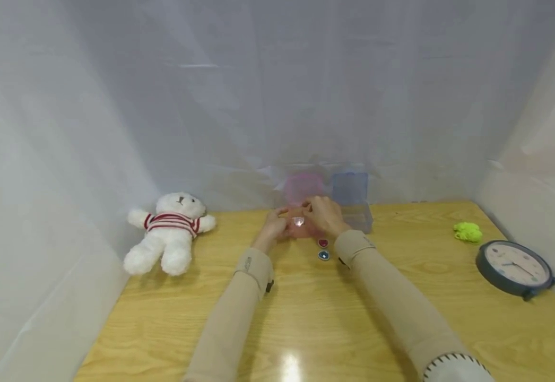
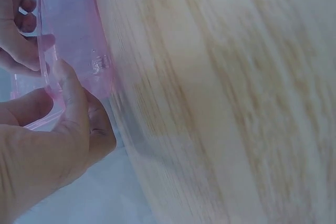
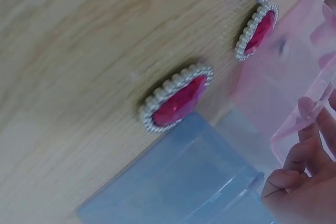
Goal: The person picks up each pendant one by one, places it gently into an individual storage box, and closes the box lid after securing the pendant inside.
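A see-through pink plastic box (image 1: 301,231) stands at the back of the table, its pink lid (image 1: 303,187) raised behind it. My left hand (image 1: 274,225) pinches the box's rim on the left between thumb and fingers. On the right, my right hand (image 1: 324,213) pinches the same rim; its fingertips show through the wall in the right wrist view. Near the box lie a blue heart-shaped gem (image 1: 323,255) with a silver beaded edge and a red gem (image 1: 322,243). The right wrist view shows a second red gem (image 3: 178,100) beside a see-through blue box (image 3: 184,177).
In the head view the blue box's lid (image 1: 350,187) stands raised. A white teddy bear (image 1: 170,233) in a striped shirt lies on the left. To the right are a bright yellow-green bundle (image 1: 467,232) and a round clock (image 1: 516,268). White sheeting (image 1: 277,106) walls the table (image 1: 315,318).
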`<state>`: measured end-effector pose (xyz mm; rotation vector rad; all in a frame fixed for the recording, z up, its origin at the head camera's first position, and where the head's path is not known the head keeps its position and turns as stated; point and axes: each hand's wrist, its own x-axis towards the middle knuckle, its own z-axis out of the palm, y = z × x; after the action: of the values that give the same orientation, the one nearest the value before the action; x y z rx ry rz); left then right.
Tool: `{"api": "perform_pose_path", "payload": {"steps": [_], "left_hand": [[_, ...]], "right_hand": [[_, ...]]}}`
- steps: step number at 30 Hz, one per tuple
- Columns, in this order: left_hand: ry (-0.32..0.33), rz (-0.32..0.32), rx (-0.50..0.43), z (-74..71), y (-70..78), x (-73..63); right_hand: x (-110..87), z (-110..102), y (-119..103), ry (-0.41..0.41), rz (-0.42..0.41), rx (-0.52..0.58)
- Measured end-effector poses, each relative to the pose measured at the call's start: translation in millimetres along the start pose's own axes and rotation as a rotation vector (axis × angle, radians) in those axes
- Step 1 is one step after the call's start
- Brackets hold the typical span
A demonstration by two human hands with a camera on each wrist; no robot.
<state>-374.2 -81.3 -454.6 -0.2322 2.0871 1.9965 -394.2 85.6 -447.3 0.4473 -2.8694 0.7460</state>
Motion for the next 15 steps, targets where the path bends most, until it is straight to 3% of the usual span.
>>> {"api": "perform_pose_path", "payload": {"steps": [6, 15], "left_hand": [[0.010, 0.013, 0.018, -3.1, 0.5, 2.6], [-0.024, 0.003, 0.032, -1.7, 1.1, -3.7]], "right_hand": [[5.7, 1, -1, -0.045, -0.029, -0.017], [4.5, 3, -14, -0.232, -0.281, -0.056]]}}
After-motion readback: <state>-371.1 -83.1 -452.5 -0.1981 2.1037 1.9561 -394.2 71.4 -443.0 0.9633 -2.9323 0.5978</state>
